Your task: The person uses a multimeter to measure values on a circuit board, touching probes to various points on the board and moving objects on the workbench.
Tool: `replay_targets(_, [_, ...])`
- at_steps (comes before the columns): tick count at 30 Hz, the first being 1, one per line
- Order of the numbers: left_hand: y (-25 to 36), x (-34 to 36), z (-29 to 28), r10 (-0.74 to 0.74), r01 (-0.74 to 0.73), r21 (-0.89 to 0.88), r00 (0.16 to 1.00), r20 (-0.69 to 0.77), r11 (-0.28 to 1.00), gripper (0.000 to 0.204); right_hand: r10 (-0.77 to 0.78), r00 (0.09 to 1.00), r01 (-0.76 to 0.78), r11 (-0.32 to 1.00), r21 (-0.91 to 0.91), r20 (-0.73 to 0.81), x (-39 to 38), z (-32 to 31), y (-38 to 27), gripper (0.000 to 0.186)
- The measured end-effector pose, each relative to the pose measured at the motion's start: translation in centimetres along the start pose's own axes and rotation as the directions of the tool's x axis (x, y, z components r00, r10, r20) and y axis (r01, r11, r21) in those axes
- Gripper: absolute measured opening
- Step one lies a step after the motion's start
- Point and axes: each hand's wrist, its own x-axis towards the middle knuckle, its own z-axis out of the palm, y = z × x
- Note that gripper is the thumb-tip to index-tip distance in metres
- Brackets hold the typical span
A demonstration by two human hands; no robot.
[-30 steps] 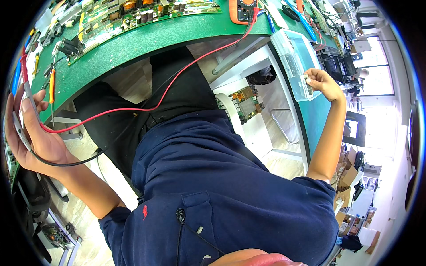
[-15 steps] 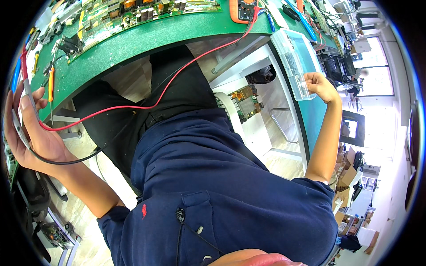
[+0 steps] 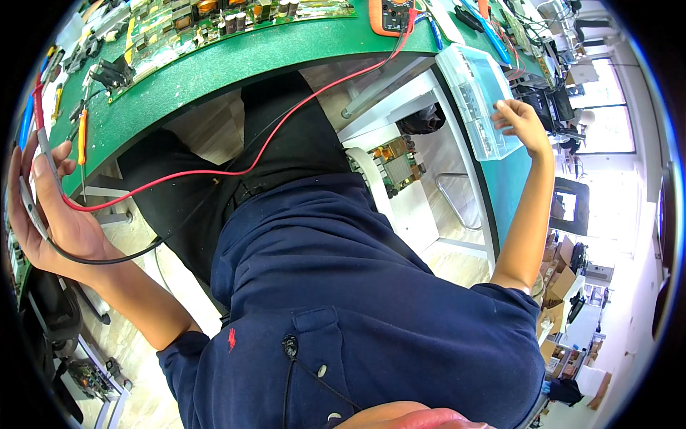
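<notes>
Left hand clamped on thin multimeter probes with red and black leads, off left edge of green table. Right hand fingers spread, touching clear plastic compartment box at table's right edge. Orange multimeter at far edge.

One view only: head cam, wide fisheye, worn on the person's head, looking steeply down over own torso. Dark blue shirt fills the lower centre, very close. Green tabletop curves across the top edge, farther off. Left hand at far left rim, right hand upper right. Edges bend twd the rim; corners black.
</notes>
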Motion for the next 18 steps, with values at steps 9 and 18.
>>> replay_targets(9, [0.2,0.0,-0.2,0.034,-0.034,0.045,0.999,0.005,0.998,0.021,-0.087,0.996,0.09,0.993,-0.08,0.036,1.9,2.2,-1.5,0.032])
replay_targets(18, [0.3,0.2,-0.3,0.053,-0.053,0.086,0.999,0.0,0.995,0.023,-0.129,0.992,0.13,0.978,0.164,-0.017,2.0,2.4,-0.4,0.033])
